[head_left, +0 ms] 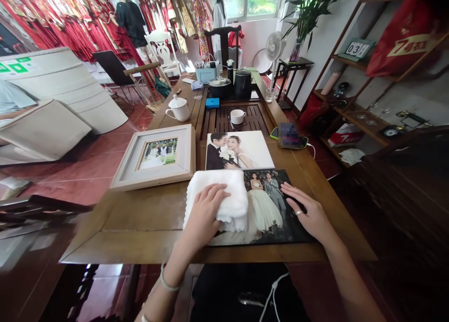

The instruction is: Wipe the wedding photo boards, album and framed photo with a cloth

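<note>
My left hand (207, 208) lies flat with fingers stretched over a folded white cloth (234, 207). Under the cloth is a dark photo panel (263, 205) showing a couple in a wedding dress and grey suit; its left part is covered. On the panel's right side rests my right hand (306, 213), fingers extended, a ring on one of them. Just beyond lies a lighter photo panel (257, 149) with a couple and a bouquet. A pale wooden picture frame (154, 157) lies to the left of both panels.
Toward the back are a white lidded teapot (178, 109), a white cup (237, 116) on the slatted tea tray (259, 118), and a black pot (220, 86). A phone (274, 133) and a cable lie at the right edge. Two people stand in the background.
</note>
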The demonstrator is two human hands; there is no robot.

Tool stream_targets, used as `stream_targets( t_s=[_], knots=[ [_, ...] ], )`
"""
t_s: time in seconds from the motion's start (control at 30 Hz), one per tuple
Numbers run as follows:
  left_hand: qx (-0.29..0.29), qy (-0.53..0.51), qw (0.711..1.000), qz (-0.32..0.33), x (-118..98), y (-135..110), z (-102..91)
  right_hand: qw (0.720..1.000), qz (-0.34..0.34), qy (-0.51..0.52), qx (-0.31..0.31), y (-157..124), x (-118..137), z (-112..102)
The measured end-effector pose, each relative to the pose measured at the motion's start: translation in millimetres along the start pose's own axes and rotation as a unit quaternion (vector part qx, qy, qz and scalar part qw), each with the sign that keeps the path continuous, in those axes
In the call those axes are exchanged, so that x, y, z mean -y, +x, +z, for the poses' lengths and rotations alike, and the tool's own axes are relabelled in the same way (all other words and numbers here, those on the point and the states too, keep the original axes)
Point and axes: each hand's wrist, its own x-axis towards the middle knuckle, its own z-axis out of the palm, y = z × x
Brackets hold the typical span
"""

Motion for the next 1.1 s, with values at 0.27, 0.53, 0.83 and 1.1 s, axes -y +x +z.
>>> stream_targets(
  t_s=[0.27,0.53,0.83,1.1],
  knots=[
    [-0.030,0.028,0.999,-0.006,6,23,-1.6,1.000,0.014,0.000,0.009,0,-1,-1],
    [0.008,0.008,1.000,-0.013,-20,17,12.3,1.000,0.019,0.005,-0.007,-1,-1,3],
    [0.006,-0.060,0.997,-0.045,-33,-49,14.0,1.000,0.008,-0.008,-0.019,-1,3,5],
    [-0.021,-0.060,0.996,-0.065,-27,-55,16.0,1.000,0.003,-0.014,-0.023,-2,1,6]
  ],
)
